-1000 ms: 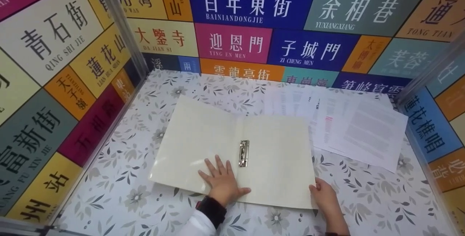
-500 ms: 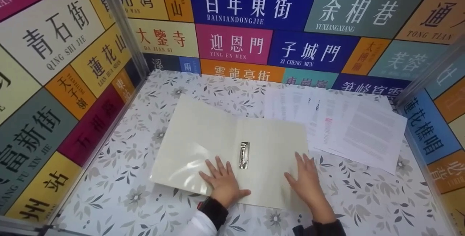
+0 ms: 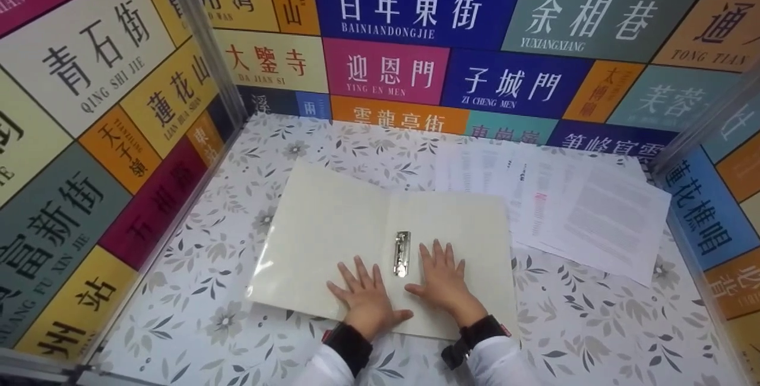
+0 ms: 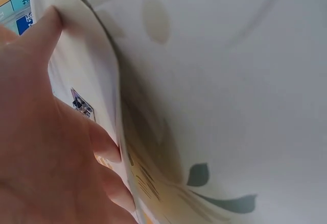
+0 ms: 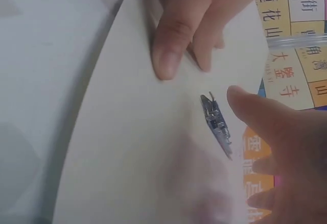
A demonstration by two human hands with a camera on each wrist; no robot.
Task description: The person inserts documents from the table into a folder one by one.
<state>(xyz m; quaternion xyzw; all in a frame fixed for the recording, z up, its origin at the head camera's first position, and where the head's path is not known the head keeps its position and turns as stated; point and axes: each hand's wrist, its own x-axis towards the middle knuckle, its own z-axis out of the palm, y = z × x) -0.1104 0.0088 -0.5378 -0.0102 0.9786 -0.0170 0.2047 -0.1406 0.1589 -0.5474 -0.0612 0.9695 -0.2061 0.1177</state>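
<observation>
A cream file folder lies spread on the table, with a metal clip fixed just right of its spine. My left hand rests on the left cover near the bottom edge, fingers spread and thumb across the spine. On the right cover, just beside the clip, is my right hand with its fingers straight and apart. Neither hand grips anything. In the right wrist view the clip shows between the left thumb and my right hand. The left wrist view catches the folder's edge running past my left hand.
Several printed sheets lie fanned out behind and right of the folder, partly under its top right corner. The flower-patterned table is bounded by panels with coloured street-name signs at the back and both sides.
My right hand has let go of the folder's lower right edge and moved left across the right cover to beside the clip. My left hand has stayed put.
</observation>
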